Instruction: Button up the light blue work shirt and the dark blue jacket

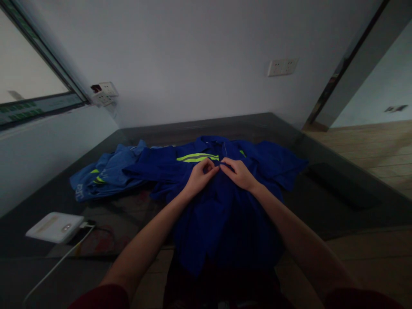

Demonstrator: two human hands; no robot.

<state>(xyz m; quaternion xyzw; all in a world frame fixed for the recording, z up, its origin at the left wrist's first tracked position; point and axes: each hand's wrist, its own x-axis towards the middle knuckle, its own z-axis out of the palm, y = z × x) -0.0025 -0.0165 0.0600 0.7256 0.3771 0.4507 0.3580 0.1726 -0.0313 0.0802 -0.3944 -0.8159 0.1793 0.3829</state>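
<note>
A dark blue work shirt (pixel 209 210) with yellow-green and grey stripes lies spread on a dark table, its collar at the far side and its lower part hanging over the near edge. At the middle of its front, my left hand (pixel 203 174) pinches the cloth with thumb and forefinger. Close beside it on the right, my right hand (pixel 238 171) pinches the same front opening. The fingertips nearly meet, and whatever small detail lies between them is too dim to make out.
A lighter blue folded garment (pixel 112 171) lies at the left. A white box (pixel 56 226) with a plugged-in cable (pixel 61 259) sits near the front left. At the right rests a dark flat object (pixel 343 184). The wall (pixel 193 64) with sockets (pixel 283 67) stands behind the table (pixel 257 122).
</note>
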